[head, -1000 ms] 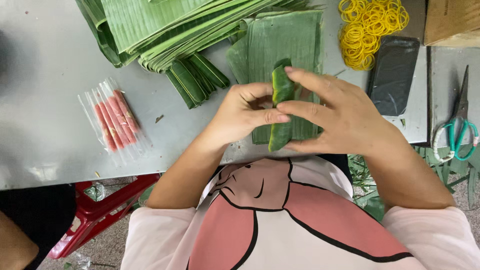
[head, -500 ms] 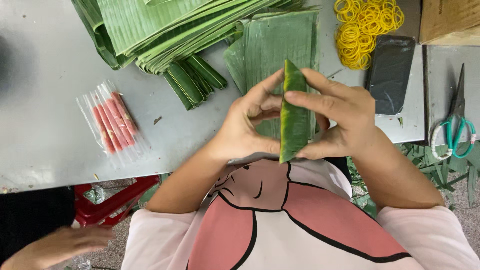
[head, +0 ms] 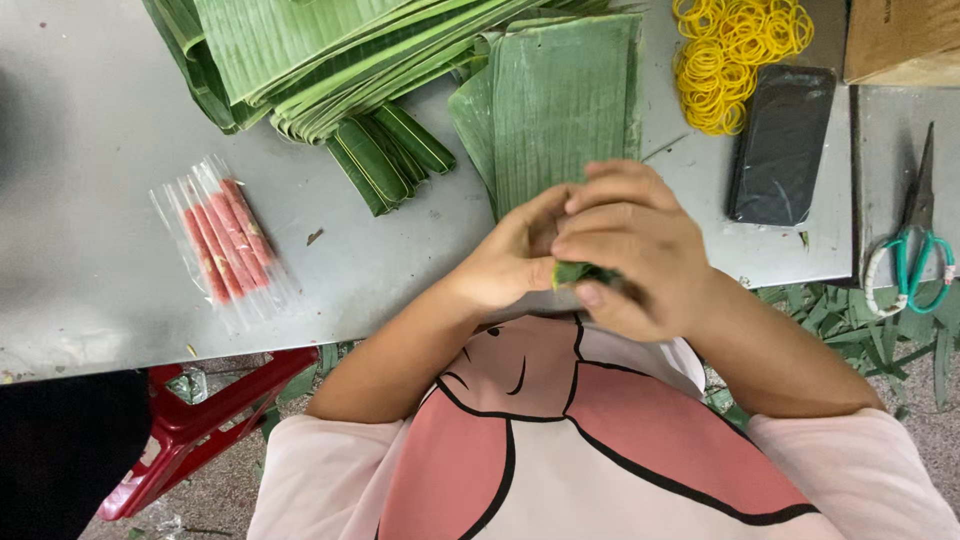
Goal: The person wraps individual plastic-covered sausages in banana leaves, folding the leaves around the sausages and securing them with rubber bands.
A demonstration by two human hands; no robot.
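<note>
One leaf-wrapped bundle (head: 578,272) is being clasped between two hands, the left hand (head: 515,262) and the right hand (head: 630,245). One stack of cut leaf sheets (head: 565,100) is being seen just beyond them. One bag of red sticks (head: 222,242), about five sticks inside, is being seen left of the left hand. One pile of yellow rubber bands (head: 735,50), too many to count, one black phone (head: 782,145) and one pair of scissors (head: 915,250) are being seen right of the right hand.

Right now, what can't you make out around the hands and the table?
- Leaf parcel, head view: mostly covered by the right hand and left hand; its shape and contents are hidden.
- Leaf stack: cut off by the top edge.
- Cardboard box: cut by the top and right edges.
- Red sticks in the clear bag: too small to identify.
- Scissors: tips too thin to tell.
</note>
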